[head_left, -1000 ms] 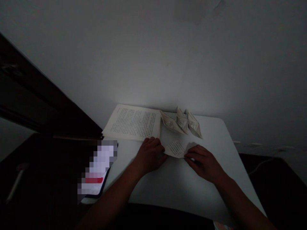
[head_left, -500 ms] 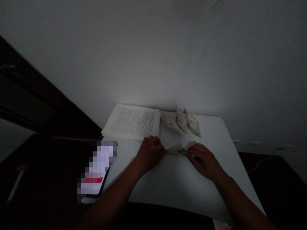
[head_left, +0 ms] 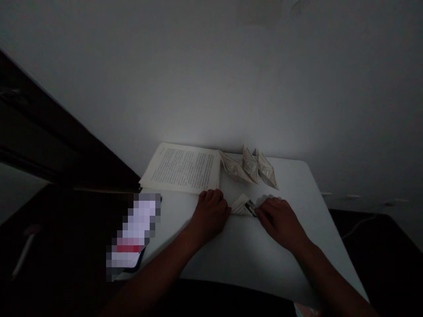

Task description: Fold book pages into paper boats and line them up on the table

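Observation:
A small folded piece of printed paper lies on the white table between my hands. My left hand is curled, its fingertips pinching the paper's left end. Pressed on the right end is my right hand, fingers closed over the fold. Behind them, an open sheet of printed text lies flat, and a few folded paper boats stand near the wall.
A phone with a blurred lit screen rests at the table's left edge. Dark furniture fills the left side. A pale wall rises right behind the table. The floor to the right is dark.
The paper between my hands has been folded smaller and flatter. My hands have drawn closer together on it.

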`<state>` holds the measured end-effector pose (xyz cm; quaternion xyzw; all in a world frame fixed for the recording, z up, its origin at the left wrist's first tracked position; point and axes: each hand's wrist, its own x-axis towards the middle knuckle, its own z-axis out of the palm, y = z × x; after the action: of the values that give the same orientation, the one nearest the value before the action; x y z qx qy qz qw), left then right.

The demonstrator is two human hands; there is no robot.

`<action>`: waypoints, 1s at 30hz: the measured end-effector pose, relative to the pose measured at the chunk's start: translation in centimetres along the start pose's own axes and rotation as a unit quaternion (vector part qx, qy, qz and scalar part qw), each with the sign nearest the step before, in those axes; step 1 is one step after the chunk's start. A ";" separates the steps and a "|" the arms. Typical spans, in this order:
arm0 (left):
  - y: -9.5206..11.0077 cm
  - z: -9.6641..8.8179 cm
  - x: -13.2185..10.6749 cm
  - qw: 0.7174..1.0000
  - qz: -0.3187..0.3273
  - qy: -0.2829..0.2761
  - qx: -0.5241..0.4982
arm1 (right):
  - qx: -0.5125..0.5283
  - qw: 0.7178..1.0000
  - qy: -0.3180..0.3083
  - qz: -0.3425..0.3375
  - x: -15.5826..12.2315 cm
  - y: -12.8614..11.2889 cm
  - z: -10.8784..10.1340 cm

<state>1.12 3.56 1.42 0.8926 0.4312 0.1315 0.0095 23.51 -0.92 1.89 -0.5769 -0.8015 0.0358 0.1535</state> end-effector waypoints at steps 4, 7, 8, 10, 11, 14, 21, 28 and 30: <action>0.4 -0.3 -0.1 1.000 -0.010 0.007 0.004 | -0.033 0.999 -0.007 0.014 0.0 -0.2 0.3; 0.5 -0.4 -0.1 1.000 -0.020 0.005 0.004 | -0.041 0.999 -0.008 0.023 0.0 -0.2 0.5; 0.4 -0.4 -0.1 1.000 -0.021 0.004 0.005 | -0.042 0.999 -0.010 0.027 0.1 -0.3 0.5; 0.3 -0.3 -0.1 1.000 -0.022 0.001 0.005 | -0.045 0.998 -0.013 0.035 0.1 -0.5 0.4; 0.3 -0.3 -0.1 1.000 -0.022 0.001 0.005 | -0.048 0.998 -0.015 0.039 0.1 -0.5 0.4; 0.2 -0.1 -0.2 1.000 -0.021 -0.001 0.005 | -0.053 0.997 -0.021 0.046 0.2 -0.8 0.2; 0.1 0.2 -0.2 1.000 -0.023 -0.005 0.008 | -0.049 0.997 -0.019 0.049 0.1 -0.8 0.3; 0.2 0.0 0.0 0.999 -0.034 -0.006 0.007 | -0.044 0.998 -0.020 0.049 0.0 -0.9 0.3; 0.2 -0.1 0.0 0.999 -0.037 -0.007 0.007 | -0.043 0.998 -0.018 0.049 0.0 -0.8 0.4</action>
<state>1.23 3.39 1.51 0.8768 0.4650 0.1216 0.0111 22.63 -1.12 1.70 -0.6207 -0.7758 0.0190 0.1121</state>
